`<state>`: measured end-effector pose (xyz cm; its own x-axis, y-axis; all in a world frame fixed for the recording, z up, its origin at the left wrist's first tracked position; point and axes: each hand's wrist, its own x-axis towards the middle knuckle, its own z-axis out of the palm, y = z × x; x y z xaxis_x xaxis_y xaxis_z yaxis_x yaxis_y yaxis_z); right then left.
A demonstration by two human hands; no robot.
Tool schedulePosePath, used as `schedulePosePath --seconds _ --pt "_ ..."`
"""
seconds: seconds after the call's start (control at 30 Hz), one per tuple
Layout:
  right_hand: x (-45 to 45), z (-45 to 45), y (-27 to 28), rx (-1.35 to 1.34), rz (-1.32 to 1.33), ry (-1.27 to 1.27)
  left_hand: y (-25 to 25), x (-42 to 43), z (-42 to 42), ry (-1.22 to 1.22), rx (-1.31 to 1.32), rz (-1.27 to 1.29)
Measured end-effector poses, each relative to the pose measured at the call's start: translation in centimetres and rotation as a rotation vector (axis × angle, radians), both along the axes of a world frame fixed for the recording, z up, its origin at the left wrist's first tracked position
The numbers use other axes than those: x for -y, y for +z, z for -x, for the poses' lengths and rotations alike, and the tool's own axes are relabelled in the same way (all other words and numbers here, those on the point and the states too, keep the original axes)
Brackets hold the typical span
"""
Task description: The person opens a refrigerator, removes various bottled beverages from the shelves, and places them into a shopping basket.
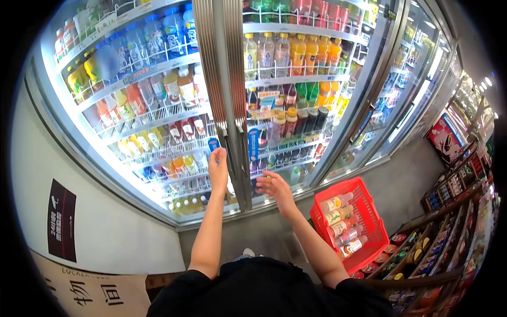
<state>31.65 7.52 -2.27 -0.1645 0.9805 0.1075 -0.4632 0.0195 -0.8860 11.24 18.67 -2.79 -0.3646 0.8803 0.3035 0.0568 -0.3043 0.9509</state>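
Note:
Both my hands are raised before a glass-door drinks cooler. My left hand is at the edge of the left door, beside its long metal handle strip and a blue sticker; its fingers are curled, and what they hold, if anything, is hidden. To the right, my right hand has its fingers apart and nothing in it, in front of the right door, below another blue sticker. A red basket with several bottles lying in it is on the floor to the right.
Shelves of bottled drinks stand behind the doors. More glass doors continue to the right. Snack shelving is at the lower right, a white wall panel with a dark sign at the left.

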Motion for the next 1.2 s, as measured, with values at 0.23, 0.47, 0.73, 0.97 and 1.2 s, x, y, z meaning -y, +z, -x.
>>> schedulePosePath --seconds 0.23,0.47,0.73,0.97,1.2 --pt "-4.0 3.7 -0.8 -0.001 0.037 -0.037 1.6 -7.6 -1.0 -0.245 0.173 0.248" --pt "-5.3 6.8 -2.0 0.017 0.062 -0.074 0.5 -10.2 0.9 -0.672 0.308 0.247" --pt "-2.1 6.8 0.1 0.092 0.083 -0.074 1.6 -8.8 0.2 -0.545 0.362 0.313" --pt "2.2 3.5 0.4 0.190 0.103 -0.056 1.9 -7.9 -0.5 -0.383 0.363 0.314" --pt "4.7 -0.3 -0.1 0.112 0.140 -0.061 1.6 -2.2 -1.1 -0.390 0.359 0.273"
